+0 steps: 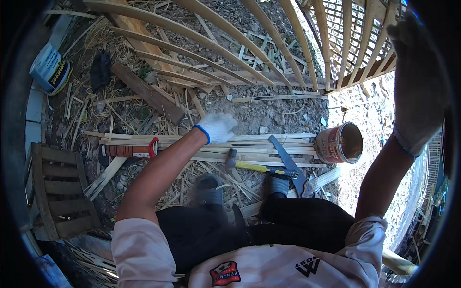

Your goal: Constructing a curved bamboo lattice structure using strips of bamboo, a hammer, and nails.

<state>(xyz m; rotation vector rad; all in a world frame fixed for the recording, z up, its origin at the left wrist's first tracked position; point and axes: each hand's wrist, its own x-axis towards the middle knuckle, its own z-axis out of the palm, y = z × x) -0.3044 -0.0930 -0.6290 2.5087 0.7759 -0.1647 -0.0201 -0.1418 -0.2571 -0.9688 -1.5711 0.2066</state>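
My left hand (218, 127), in a white knitted glove with a blue cuff, hovers over or rests on a bundle of thin split bamboo strips (269, 144). Its fingers bend loosely forward, and nothing shows in them. Raised at the far right, my gloved right hand (418, 86) is dark in shadow. Its fingertips come close to the end of a curved bamboo slat panel (269, 53); whether they grip a slat cannot be made out. Across the strips lie a hammer (254, 167) with a yellow and black handle and a handsaw (287, 161).
A reddish paint can (339, 143) sits at the strips' right end. Beside their left end lies an orange-brown tube (127, 151). A wooden block (146, 93), a white and blue bucket (51, 70) and a slatted wooden stool (62, 189) stand leftward. Shavings and stones litter the ground.
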